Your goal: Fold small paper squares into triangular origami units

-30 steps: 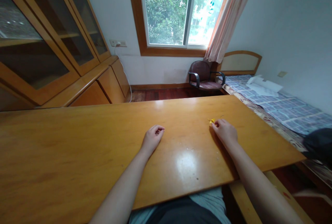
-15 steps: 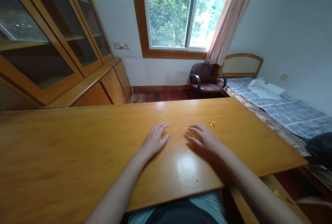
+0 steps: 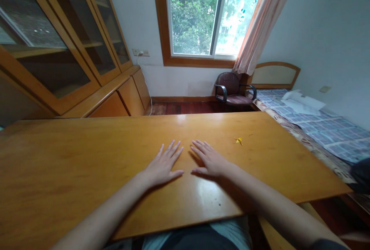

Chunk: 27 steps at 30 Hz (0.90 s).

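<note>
Left hand (image 3: 164, 165) and right hand (image 3: 211, 160) observed palm down at the table (image 3: 86, 157), side by side but not touching, fingers apart and gripping nothing, contact by the right unconfirmed, with the yellow piece (image 3: 239, 141) lying on the table beyond the right wrist.

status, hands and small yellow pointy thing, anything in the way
Left bare hand and right bare hand: open, palms down, over glossy brown wooden table. Small yellow pointed figure, paper-like: on table, right of both hands, untouched. Nothing seen blocking it.
</note>
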Available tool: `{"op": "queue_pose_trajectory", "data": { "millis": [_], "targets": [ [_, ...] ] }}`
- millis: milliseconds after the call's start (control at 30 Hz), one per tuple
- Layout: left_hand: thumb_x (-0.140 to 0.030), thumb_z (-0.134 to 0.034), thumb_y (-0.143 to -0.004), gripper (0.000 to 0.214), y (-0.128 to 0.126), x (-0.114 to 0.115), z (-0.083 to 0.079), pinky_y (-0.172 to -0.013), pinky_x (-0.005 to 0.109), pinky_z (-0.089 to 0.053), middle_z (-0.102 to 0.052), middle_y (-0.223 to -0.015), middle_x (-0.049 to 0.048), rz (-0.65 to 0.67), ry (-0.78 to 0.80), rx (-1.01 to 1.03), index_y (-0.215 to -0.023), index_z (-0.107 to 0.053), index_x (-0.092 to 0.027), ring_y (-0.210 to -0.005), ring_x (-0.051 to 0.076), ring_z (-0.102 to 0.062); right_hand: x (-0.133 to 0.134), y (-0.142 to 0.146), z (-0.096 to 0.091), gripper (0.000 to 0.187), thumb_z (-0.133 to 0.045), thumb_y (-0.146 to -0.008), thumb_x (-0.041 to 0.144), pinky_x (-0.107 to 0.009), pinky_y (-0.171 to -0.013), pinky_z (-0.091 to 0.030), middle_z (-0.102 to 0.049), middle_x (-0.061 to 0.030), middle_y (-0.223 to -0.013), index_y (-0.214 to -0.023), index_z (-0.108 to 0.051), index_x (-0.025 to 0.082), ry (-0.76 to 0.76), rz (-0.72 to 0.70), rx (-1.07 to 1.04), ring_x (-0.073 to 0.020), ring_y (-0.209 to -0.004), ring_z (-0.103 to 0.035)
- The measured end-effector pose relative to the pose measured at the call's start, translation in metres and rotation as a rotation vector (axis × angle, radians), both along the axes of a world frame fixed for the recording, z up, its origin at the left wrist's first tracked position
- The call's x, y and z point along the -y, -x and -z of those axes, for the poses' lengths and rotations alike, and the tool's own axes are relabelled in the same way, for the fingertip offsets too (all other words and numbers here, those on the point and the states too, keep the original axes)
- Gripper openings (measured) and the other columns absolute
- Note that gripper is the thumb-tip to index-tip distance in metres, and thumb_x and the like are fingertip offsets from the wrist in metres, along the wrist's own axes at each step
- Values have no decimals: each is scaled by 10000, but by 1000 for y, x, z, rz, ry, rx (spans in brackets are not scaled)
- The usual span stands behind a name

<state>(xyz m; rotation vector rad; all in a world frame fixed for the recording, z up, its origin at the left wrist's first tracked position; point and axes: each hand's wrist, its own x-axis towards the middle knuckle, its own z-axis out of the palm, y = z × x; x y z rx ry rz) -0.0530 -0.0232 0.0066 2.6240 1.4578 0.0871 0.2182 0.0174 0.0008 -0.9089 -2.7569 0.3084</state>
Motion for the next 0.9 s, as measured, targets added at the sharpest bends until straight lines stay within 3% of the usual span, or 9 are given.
{"op": "queue_pose_trajectory", "data": {
  "millis": [400, 900],
  "targets": [
    [-722, -379, -876, 880, -1, -7, 22, -1206, 571, -47, -133, -1632, 81, 33, -15, 11, -1568, -122, -242, -1508, 297, -108, 0, 20, 15, 939, -493, -870, 712, -546, -1204, -125, -171, -183, -1605, -1536, -269, 89, 16, 15, 48, -327, -1497, -109],
    [-739, -341, -882, 856, -3, -8, 28, -1201, 571, -48, -163, -1630, 69, 29, -81, 7, -1564, -110, -277, -1505, 292, -132, -3, 22, 19, 920, -464, -873, 729, -556, -1201, -97, -152, -163, -1612, -1548, -254, 140, 20, 11, 68, -328, -1496, -113]
  ]
}}
